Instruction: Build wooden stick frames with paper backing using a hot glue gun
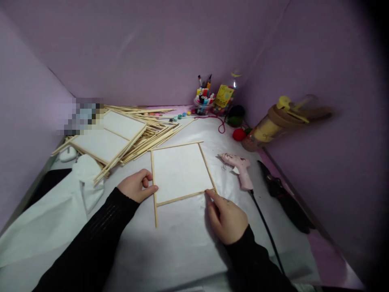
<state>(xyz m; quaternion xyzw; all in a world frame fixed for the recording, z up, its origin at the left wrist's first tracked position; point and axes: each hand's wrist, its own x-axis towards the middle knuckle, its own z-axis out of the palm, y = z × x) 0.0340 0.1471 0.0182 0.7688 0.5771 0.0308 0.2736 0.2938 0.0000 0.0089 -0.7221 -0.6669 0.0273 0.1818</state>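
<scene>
A white square panel (pixel 179 170) lies flat on the paper-covered table, framed by thin wooden sticks (pixel 154 194) along its edges. My left hand (pixel 136 185) rests at the panel's left edge, fingers curled with the thumb pressed against the left stick. My right hand (pixel 226 217) sits at the panel's near right corner, its index finger and thumb touching the end of the bottom stick. Both sleeves are black.
A pile of loose wooden sticks with two more white panels (pixel 112 136) lies at back left. A pink glue gun (pixel 240 168) with a black cord lies right of the panel. A cup of markers (pixel 204 101), small paint pots, red yarn (pixel 239 134) and a tipped yellow bottle (pixel 273 125) stand behind.
</scene>
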